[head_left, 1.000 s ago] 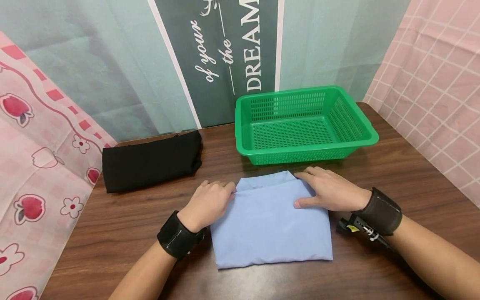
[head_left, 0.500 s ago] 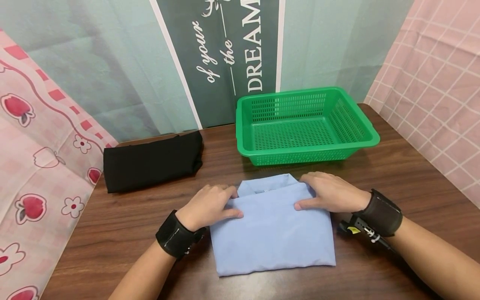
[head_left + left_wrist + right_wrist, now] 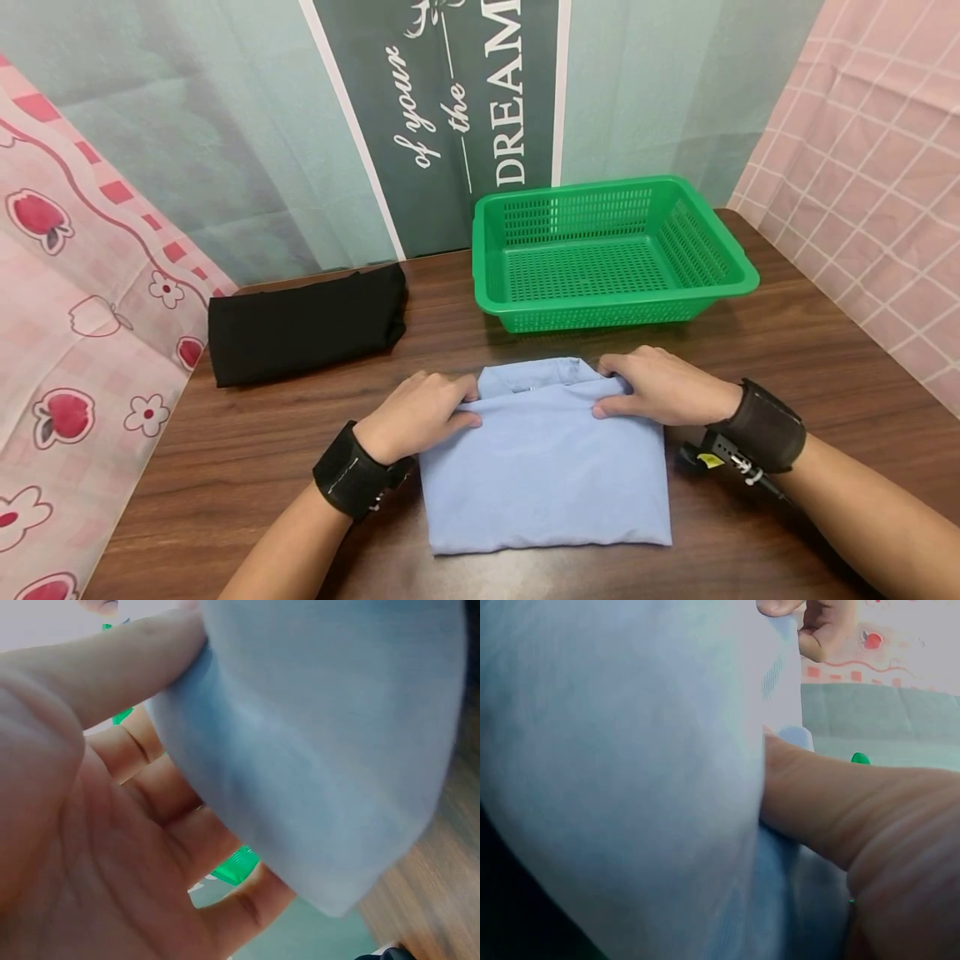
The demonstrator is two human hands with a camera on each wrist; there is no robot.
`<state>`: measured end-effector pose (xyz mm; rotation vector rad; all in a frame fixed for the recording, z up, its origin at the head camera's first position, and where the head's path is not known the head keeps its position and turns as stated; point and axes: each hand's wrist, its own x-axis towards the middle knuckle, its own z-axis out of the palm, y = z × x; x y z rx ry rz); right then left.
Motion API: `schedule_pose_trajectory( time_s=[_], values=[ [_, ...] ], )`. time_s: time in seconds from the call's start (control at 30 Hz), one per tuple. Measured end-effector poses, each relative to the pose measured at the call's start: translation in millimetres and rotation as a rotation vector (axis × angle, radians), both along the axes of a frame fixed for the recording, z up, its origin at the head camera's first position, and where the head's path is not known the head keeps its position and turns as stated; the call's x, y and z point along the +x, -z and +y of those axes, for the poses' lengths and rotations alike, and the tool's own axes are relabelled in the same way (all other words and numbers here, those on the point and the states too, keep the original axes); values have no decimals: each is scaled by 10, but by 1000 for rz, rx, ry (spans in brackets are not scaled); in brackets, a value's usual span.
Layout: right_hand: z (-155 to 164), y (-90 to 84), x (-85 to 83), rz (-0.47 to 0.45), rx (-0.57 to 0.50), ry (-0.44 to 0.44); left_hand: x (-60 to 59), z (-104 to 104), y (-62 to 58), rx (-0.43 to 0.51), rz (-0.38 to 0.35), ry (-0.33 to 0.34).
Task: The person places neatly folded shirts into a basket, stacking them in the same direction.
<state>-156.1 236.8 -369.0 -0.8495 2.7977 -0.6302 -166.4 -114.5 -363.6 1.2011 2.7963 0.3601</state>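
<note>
A folded light blue garment lies on the brown wooden table in front of me. My left hand grips its far left corner, thumb on top and fingers curled under the fold. My right hand grips the far right corner the same way. In the left wrist view the blue cloth runs between thumb and fingers. The right wrist view is filled by the cloth with my thumb against it.
A green plastic basket stands just beyond the garment, holding nothing. A folded black cloth lies at the back left. Patterned curtains hang on both sides, and a dark banner hangs behind.
Both hands slid toward me onto the top fold of the blue garment and closed on its corners. The fold edge moved slightly nearer.
</note>
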Motion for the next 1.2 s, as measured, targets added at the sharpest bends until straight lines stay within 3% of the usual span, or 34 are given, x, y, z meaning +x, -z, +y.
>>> schedule_pose_trajectory(
  time_s=[0.23,0.4,0.67,0.87,1.03,1.2],
  values=[
    [15,11,-21,-10,-6,6,-14,-16,-8,67,-119,6],
    [26,26,-43,-34,-5,16,-18,-27,-9,116,-160,19],
    [49,-5,-24,-208,-53,-114,1,-34,-34,121,-231,-11],
    [29,-13,0,-251,-39,-117,9,-15,-43,51,-230,-45],
    [10,-31,48,-294,-20,-124,4,16,-32,22,-185,-63],
    [-13,-51,80,-267,-12,-156,5,43,-28,-2,-152,-100]
  ],
)
